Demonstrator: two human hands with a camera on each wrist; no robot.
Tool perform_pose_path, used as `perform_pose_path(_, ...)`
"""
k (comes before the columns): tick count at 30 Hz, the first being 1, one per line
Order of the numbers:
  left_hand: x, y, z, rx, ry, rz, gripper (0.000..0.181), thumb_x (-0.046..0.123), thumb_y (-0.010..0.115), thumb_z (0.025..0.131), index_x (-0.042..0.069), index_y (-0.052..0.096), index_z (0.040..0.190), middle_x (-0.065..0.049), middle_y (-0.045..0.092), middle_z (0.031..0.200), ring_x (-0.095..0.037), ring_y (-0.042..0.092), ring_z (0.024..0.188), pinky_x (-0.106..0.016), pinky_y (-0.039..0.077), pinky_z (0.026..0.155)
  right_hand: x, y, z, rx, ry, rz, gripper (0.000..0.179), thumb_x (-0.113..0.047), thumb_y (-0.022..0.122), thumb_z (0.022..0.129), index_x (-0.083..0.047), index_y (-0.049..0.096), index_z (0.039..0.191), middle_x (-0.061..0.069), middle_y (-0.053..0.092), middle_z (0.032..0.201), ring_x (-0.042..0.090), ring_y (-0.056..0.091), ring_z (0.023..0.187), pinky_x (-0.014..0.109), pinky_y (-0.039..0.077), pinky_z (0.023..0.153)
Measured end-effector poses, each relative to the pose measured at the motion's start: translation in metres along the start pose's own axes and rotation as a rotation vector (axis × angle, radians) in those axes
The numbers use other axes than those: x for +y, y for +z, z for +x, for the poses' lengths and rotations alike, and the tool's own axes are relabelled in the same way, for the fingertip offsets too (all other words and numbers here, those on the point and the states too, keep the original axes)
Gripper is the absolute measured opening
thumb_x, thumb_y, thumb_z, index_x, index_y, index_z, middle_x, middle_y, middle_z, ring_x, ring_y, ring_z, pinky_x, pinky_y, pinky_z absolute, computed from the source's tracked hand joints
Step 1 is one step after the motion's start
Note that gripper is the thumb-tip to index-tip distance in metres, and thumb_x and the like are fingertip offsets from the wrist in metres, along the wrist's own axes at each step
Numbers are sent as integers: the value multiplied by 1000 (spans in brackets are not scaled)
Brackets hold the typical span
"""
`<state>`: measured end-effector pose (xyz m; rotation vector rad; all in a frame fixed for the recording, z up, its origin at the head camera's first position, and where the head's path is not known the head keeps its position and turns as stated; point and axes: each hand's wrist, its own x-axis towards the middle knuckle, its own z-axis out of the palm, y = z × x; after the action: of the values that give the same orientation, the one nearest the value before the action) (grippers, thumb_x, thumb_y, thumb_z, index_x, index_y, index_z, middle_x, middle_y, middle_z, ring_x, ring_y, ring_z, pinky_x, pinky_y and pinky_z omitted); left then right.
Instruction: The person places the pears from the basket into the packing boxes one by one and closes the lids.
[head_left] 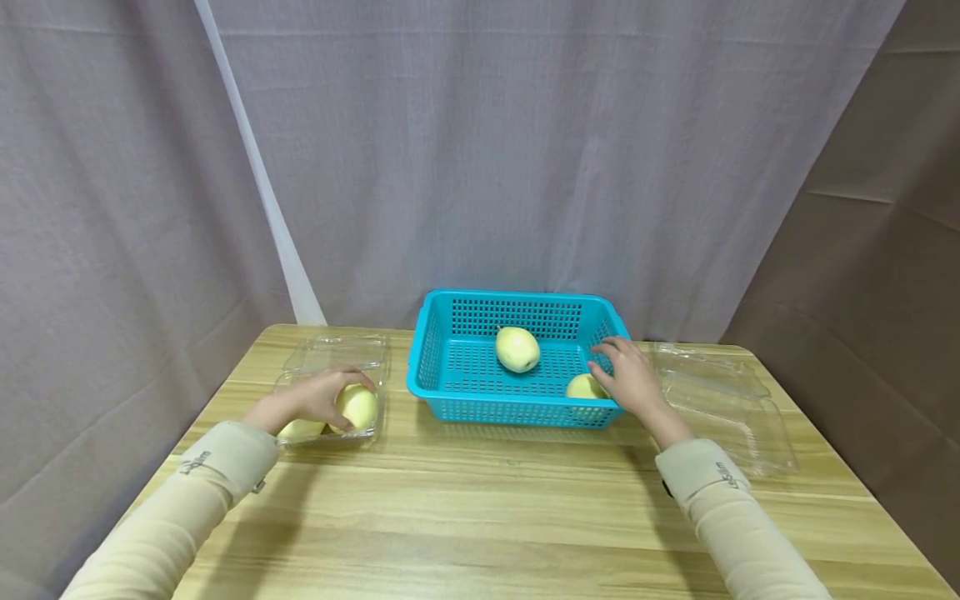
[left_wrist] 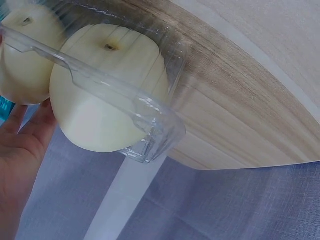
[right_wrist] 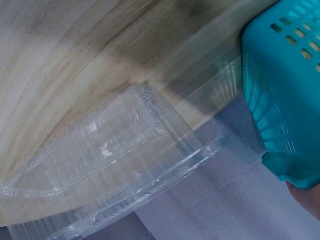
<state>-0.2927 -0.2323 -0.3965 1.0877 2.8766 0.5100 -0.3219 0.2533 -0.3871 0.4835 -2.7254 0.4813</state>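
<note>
At the left, my left hand (head_left: 321, 397) curls its fingers and thumb round a pale yellow pear (head_left: 357, 407) at the right end of a clear plastic clamshell box (head_left: 333, 352). A second pear (left_wrist: 107, 90) lies beside it in the same box, largest in the left wrist view. My right hand (head_left: 632, 379) reaches over the right wall of a blue plastic basket (head_left: 517, 411), fingers spread above another pear (head_left: 584, 387) in its front right corner. That pear is partly hidden by the hand and the basket's front rim. One more pear (head_left: 517, 350) lies mid-basket.
Another clear clamshell box (head_left: 738, 421) stands with its lid raised to the right of the basket. All of it rests on a wooden table (head_left: 480, 508). Grey curtain (head_left: 480, 167) hangs close behind the table's back edge.
</note>
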Motion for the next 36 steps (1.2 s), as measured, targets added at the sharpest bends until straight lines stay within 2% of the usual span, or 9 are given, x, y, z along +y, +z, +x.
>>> perform_pose_path(8, 3, -3, -2, -10, -35, -26, 50, 32, 73, 79, 4, 60, 118, -22, 56, 125, -46, 51, 117, -63, 41, 95, -1, -2, 0, 7, -6, 5, 34, -21, 56, 94, 3, 59, 118, 28, 48, 132, 47, 37, 128, 63, 28, 107)
perform_pose_path(14, 3, -4, -3, -16, -36, -42, 47, 34, 69, 83, 5, 60, 120, -25, 53, 128, -48, 47, 121, -66, 36, 98, -2, -4, -1, -5, 1, 10, 34, -20, 54, 95, 4, 59, 119, 29, 48, 132, 47, 38, 127, 63, 28, 106)
perform_pose_path(18, 3, -5, -3, -19, -20, -29, 46, 35, 65, 86, 6, 60, 121, -28, 50, 132, -49, 44, 123, -68, 34, 99, -3, -5, -1, 10, -30, -7, 32, -18, 55, 94, 4, 60, 117, 28, 51, 129, 46, 42, 125, 63, 30, 105)
perform_pose_path(25, 2, -9, -2, -21, -20, -66, 45, 30, 63, 89, 3, 58, 124, -25, 52, 132, -46, 47, 123, -64, 36, 100, -8, -9, 1, 11, -66, -25, 30, -19, 54, 95, 2, 61, 116, 26, 54, 126, 45, 44, 122, 63, 32, 103)
perform_pose_path(29, 1, -12, -5, 7, -35, -44, 44, 28, 63, 89, 1, 57, 124, -24, 54, 130, -45, 48, 122, -62, 38, 100, -10, -9, 1, 2, -59, -16, 31, -19, 54, 94, 2, 61, 116, 25, 55, 125, 45, 46, 121, 62, 34, 102)
perform_pose_path(36, -6, -18, -12, 95, -62, -32, 47, 27, 62, 90, -6, 55, 124, -25, 57, 127, -45, 51, 119, -58, 39, 101, -19, -9, 1, 19, -78, 25, 30, -17, 55, 94, 3, 61, 115, 25, 56, 124, 45, 47, 120, 59, 35, 103)
